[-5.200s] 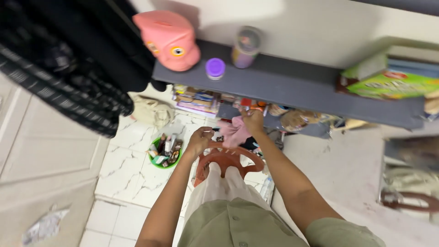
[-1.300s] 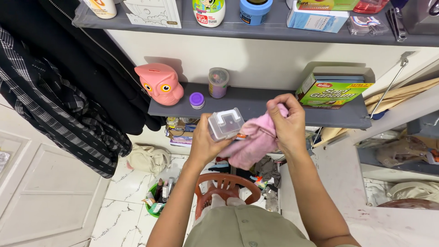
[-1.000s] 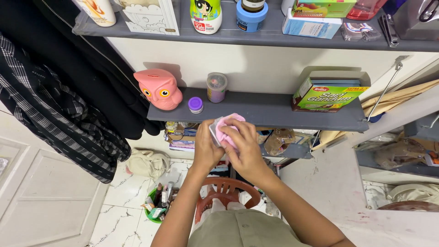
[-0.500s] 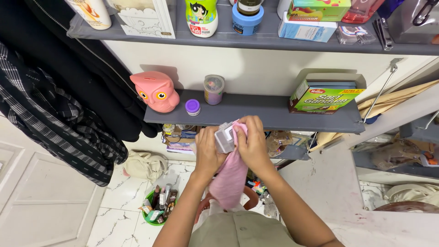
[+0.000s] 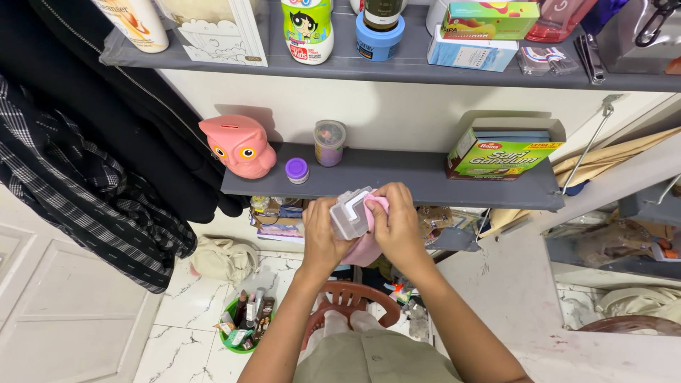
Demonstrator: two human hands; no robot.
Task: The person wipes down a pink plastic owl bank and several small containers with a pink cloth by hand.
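Observation:
My left hand (image 5: 323, 237) grips a small clear plastic box (image 5: 349, 213) in front of the grey lower shelf (image 5: 425, 177). Against the box's right side, my right hand (image 5: 397, 223) presses a pink cloth (image 5: 363, 248), which bunches between both palms and hangs a little below them. Both hands sit just under the shelf's front edge, near its middle.
On the lower shelf stand a pink owl money box (image 5: 237, 145), a purple-lidded jar (image 5: 296, 170), a clear canister (image 5: 330, 142) and a green carton (image 5: 500, 156). An upper shelf (image 5: 397, 67) carries bottles and boxes. Dark clothes (image 5: 92, 149) hang left. A red stool (image 5: 351, 301) and green basket (image 5: 245, 326) are below.
The hands rose from the stool to shelf height with the box and cloth. In the last second the cloth went from hanging loose to bunched against the box.

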